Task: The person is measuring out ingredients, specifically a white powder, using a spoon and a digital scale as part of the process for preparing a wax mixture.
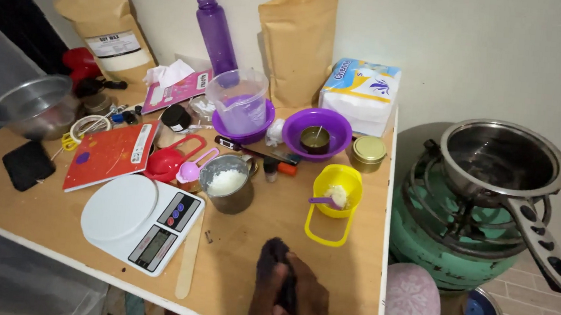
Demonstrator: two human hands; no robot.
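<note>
Down at the near edge of the counter (pixel 350 289) we see our two hands (pixel 287 288) pressed together, fingers folded into one another in a closed clasp. They hold nothing that we can make out, and we cannot tell the left hand from the right where they overlap. The clasped fingers point away from us, toward the middle of the counter.

We take the white kitchen scale (pixel 142 221) as our landmark. The hands lie to its right and a little nearer to us. Touching the scale's right edge is a flat wooden stick (pixel 188 257); its long axis runs from the counter's near edge away from us, tilted slightly to the right at its far end. Just beyond the scale's far right corner stands a small metal cup (pixel 228 183) with white flakes inside. Farther right of the scale sits a yellow measuring cup (pixel 335 198) with its loop handle pointing toward us; it holds white flakes and a small purple spoon (pixel 322 200). Left of the scale's far end lies a red notebook (pixel 112 154), and beyond that a red measuring cup (pixel 168 162) and a pink scoop (pixel 191 169).

Well to the right of the scale, off the counter, a steel pan (pixel 501 161) rests on a green gas cylinder (pixel 433 249), its handle pointing toward us and to the right.
</note>
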